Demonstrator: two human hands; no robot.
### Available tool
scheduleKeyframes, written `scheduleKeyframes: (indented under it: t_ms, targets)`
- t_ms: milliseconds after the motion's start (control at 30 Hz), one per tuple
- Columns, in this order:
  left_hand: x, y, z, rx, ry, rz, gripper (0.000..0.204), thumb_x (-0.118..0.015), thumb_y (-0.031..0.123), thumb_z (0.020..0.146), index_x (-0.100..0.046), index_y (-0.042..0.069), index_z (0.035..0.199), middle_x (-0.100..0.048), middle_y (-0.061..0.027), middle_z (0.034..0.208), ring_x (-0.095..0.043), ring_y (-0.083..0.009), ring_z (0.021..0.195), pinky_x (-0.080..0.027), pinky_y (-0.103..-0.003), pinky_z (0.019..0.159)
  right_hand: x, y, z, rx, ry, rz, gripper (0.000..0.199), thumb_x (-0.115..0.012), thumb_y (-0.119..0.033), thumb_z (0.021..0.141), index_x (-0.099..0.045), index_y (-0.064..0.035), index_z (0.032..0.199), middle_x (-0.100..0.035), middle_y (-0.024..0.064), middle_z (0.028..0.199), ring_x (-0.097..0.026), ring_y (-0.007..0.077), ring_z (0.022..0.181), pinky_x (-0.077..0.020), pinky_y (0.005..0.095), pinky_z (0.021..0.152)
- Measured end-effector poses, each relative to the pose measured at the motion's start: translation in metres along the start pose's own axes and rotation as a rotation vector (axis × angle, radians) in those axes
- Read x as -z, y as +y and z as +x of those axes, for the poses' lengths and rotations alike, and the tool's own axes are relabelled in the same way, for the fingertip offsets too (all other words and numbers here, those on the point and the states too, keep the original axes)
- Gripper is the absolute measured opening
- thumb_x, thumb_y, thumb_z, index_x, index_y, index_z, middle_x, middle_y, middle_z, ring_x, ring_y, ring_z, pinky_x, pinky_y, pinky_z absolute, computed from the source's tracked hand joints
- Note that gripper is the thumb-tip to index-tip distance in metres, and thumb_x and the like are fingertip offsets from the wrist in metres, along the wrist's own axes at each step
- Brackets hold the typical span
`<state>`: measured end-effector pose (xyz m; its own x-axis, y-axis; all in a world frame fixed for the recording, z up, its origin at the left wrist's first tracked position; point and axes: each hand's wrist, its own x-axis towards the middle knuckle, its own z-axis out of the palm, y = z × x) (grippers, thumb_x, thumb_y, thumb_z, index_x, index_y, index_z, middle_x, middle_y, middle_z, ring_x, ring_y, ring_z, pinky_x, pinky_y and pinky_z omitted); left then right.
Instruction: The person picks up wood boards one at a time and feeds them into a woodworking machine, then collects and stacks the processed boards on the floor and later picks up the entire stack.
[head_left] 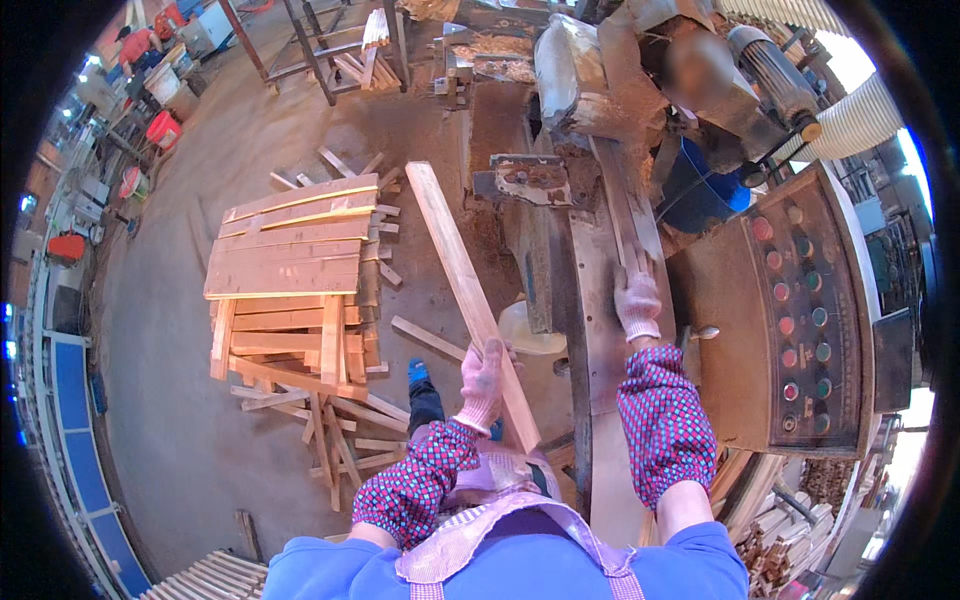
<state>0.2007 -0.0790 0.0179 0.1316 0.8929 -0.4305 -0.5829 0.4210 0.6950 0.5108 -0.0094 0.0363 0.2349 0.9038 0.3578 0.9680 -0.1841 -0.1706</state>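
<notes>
My left hand, in a pale pink knit glove, is closed around a long wooden board. The board slants from near my apron up toward the far left, clear of the machine. My right hand, gloved the same way, rests on the metal machine bed with its fingers stretched forward. Those fingers touch the near end of a narrow wooden strip, which lies along the bed and runs toward the machine head. The strip's far end is hidden there.
Left of me stands a stack of boards on loose, crossed sticks. A control panel with coloured buttons is close on my right. Behind it sit a blue bin and a motor. More wood strips lie at lower right.
</notes>
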Motion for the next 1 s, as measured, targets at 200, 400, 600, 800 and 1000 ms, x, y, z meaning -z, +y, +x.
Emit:
scheduleKeyframes:
  t_ms: [200, 400, 600, 800, 1000]
  targets:
    - [-0.021, 0.019, 0.015, 0.016, 0.077, 0.201, 0.034, -0.061, 0.035, 0.099, -0.058, 0.003, 0.11, -0.064, -0.0054, 0.091, -0.064, -0.016, 0.08, -0.053, -0.028, 0.069, 0.113, -0.172, -0.107, 0.137, -0.616, 0.833, 0.063, -0.068, -0.014, 0.087, -0.044, -0.0001, 0.144, -0.046, 0.0232, 0.146, -0.043, 0.0341, 0.138, -0.0352, 0.0374, 0.114]
    - [0.045, 0.018, 0.048, -0.391, -0.191, 0.632, 0.058, -0.058, 0.025, 0.1, -0.037, 0.003, 0.149, -0.041, -0.0145, 0.15, -0.043, -0.0221, 0.135, -0.038, -0.033, 0.11, 0.129, -0.126, -0.214, -0.12, -0.386, 0.286, 0.07, -0.066, -0.012, 0.086, -0.037, 0.0002, 0.148, -0.042, 0.0277, 0.148, -0.042, 0.0412, 0.137, -0.0338, 0.0415, 0.115]
    - [0.252, 0.165, 0.209, -0.236, 0.962, 0.353, 0.055, -0.061, 0.028, 0.094, -0.044, 0.0, 0.139, -0.052, -0.0165, 0.135, -0.049, -0.0246, 0.121, -0.038, -0.039, 0.105, 0.106, -0.068, -0.275, -0.261, -0.309, -0.039, 0.062, -0.056, -0.019, 0.094, -0.035, 0.0027, 0.148, -0.036, 0.0295, 0.151, -0.037, 0.046, 0.138, -0.0331, 0.0466, 0.114]
    - [0.371, 0.21, 0.256, -0.231, 0.518, -0.064, 0.041, -0.064, 0.034, 0.09, -0.06, 0.008, 0.123, -0.066, -0.0099, 0.117, -0.063, -0.0249, 0.103, -0.052, -0.037, 0.087, 0.02, -0.049, -0.056, -0.165, -0.254, -0.097, 0.052, -0.045, -0.029, 0.101, -0.04, -0.0091, 0.149, -0.037, 0.0169, 0.155, -0.034, 0.0382, 0.142, -0.025, 0.0484, 0.119]
    - [0.294, 0.191, 0.175, -0.235, 0.397, -0.259, 0.03, -0.061, 0.037, 0.093, -0.064, 0.01, 0.106, -0.064, -0.0053, 0.098, -0.063, -0.0216, 0.091, -0.051, -0.038, 0.087, -0.009, -0.009, 0.019, -0.003, -0.147, -0.418, 0.055, -0.048, -0.034, 0.097, -0.044, -0.0118, 0.147, -0.043, 0.0121, 0.151, -0.038, 0.0337, 0.141, -0.0234, 0.0445, 0.12]
